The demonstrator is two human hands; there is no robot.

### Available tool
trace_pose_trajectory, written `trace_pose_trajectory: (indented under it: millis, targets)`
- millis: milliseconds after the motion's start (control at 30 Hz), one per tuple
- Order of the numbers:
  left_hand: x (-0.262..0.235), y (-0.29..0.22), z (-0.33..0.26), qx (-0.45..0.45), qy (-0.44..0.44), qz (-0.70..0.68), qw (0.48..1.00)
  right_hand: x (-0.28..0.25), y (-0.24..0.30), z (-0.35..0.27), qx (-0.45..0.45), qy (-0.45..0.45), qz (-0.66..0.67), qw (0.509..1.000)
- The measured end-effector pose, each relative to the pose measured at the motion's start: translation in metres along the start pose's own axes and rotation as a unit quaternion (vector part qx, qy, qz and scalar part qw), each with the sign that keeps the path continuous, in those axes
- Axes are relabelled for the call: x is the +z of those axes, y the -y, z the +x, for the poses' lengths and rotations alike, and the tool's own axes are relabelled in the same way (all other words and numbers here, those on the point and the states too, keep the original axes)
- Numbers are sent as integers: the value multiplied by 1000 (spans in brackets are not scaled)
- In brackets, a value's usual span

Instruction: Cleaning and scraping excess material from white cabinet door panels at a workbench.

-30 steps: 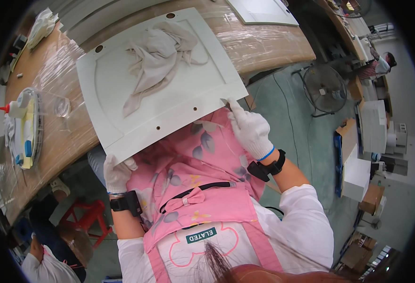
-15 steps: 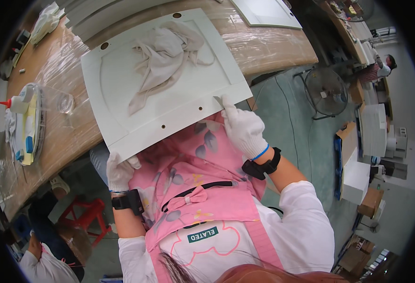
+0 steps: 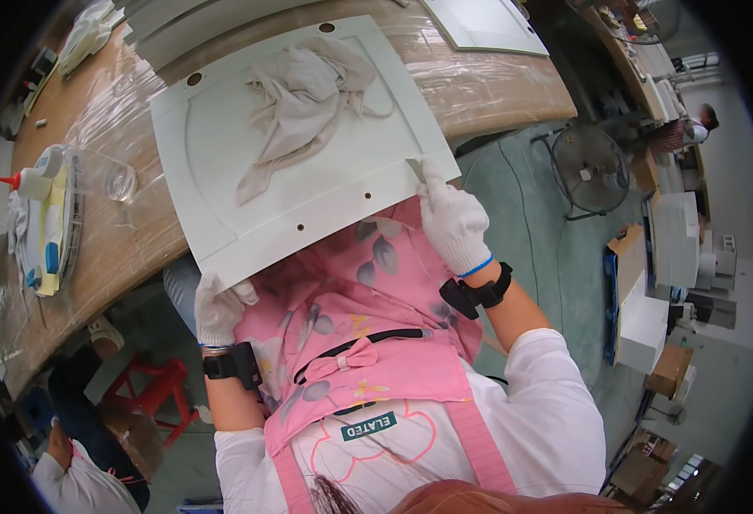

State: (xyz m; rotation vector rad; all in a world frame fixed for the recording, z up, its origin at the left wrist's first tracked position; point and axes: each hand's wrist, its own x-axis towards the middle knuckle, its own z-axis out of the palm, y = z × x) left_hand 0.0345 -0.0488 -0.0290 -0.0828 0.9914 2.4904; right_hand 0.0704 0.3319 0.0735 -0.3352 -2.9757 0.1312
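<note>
A white panel with a recessed middle lies on the table, its near edge overhanging toward my lap. A crumpled beige cloth rests in the recess. Gloved in white knit, my left hand is closed on the panel's near left corner, its thumb along the edge. My right hand, in a matching glove, is at the near right corner with its index finger stretched along a small grey blade. The blade touches or nearly touches the panel's surface; its handle end is hidden in the glove.
To the left, a tray carries a white bottle with a red tip. A clear cup stands beside it. Another white panel lies at the back right. A floor fan and a red stool stand nearby.
My right hand, with the blade, has slid slightly right and up along the panel's near right edge. The left hand has kept its hold; the panel has barely shifted in view.
</note>
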Motion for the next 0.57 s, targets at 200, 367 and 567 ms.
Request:
trace_pose_trajectory:
  millis: [200,367,567]
  targets:
    - [-1,0,-1,-5,14,2,1000,4,13,-16,-103,17,57,993]
    - [-1,0,-2,-18,-10,-3,1000,-2,-57,14,117,-49,-72,989]
    - [-9,0,-1,-5,17,0,1000,-7,1,-26,-99,64,18,993]
